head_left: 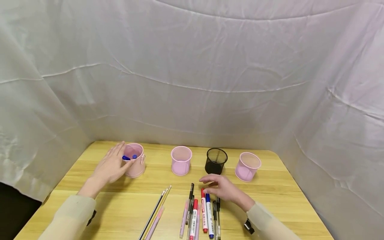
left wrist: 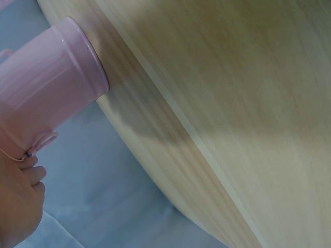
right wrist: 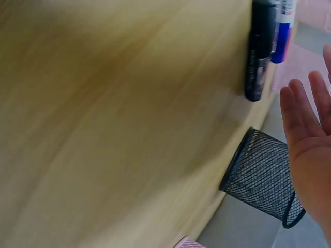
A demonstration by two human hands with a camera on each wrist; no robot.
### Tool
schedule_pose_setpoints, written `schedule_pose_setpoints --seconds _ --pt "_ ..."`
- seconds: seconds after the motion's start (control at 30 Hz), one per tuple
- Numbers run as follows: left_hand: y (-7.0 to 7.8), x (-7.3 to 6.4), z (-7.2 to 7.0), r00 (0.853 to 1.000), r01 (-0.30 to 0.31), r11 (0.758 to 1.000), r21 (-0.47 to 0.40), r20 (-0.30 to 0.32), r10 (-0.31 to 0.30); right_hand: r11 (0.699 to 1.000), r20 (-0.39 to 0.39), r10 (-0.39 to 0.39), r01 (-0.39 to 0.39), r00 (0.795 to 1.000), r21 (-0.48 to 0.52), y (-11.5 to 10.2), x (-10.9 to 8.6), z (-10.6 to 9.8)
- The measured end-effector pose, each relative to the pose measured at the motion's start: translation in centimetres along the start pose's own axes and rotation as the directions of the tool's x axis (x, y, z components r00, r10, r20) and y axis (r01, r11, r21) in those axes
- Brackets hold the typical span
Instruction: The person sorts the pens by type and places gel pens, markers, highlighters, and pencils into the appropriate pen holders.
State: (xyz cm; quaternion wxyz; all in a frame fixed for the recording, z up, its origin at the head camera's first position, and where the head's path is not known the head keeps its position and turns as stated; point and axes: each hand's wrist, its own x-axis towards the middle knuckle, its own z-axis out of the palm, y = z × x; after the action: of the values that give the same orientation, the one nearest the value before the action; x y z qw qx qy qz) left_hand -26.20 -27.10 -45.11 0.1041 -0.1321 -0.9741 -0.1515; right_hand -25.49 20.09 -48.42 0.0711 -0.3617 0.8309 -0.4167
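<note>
My left hand (head_left: 112, 165) is at the top of a pink pail (head_left: 136, 168), its fingers extended along the far-left side and the thumb by the near rim. Two blue-tipped items (head_left: 126, 158) show inside the pail. In the left wrist view, some fingers (left wrist: 34, 175) appear beside the handle loop of the pail (left wrist: 51, 77). My right hand (head_left: 223, 188) hovers with loosely bent fingers over the upper ends of a red marker (head_left: 204, 213) and a blue marker (head_left: 209, 218). Its palm looks bare in the right wrist view, near the black mesh pen cup (right wrist: 261, 173).
A pink pen cup (head_left: 181, 163), the black mesh pen cup (head_left: 216, 163) and another pink cup (head_left: 247, 168) stand along the back. Several pens, another red marker (head_left: 194, 216) and pencils (head_left: 153, 213) lie in front on the wooden table (head_left: 270, 206). Grey cloth (head_left: 192, 83) encloses the back and sides.
</note>
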Motion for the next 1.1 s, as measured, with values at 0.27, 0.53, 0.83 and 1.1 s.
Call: schedule_pose_setpoints --seconds 0.27,0.53,0.83,1.1 --pt "-0.1 -0.1 0.3 1.000 0.005 1.000 -0.001 0.005 -0.005 0.998 0.137 0.021 -0.012 0.990 -0.065 1.0 0.2 0.1" --pt "0.0 -0.2 0.3 1.000 0.000 1.000 0.008 -0.007 0.000 0.989 0.199 0.045 -0.016 0.979 -0.144 1.5 0.4 0.0" --pt "0.0 -0.1 0.3 1.000 0.006 1.000 -0.004 -0.004 -0.006 0.998 0.292 0.031 -0.013 0.956 -0.063 1.8 1.4 -0.7" --pt "-0.1 0.1 0.2 1.000 -0.002 1.000 0.001 -0.016 0.002 0.999 0.316 0.051 -0.054 0.947 0.000 2.4 1.7 -0.9"
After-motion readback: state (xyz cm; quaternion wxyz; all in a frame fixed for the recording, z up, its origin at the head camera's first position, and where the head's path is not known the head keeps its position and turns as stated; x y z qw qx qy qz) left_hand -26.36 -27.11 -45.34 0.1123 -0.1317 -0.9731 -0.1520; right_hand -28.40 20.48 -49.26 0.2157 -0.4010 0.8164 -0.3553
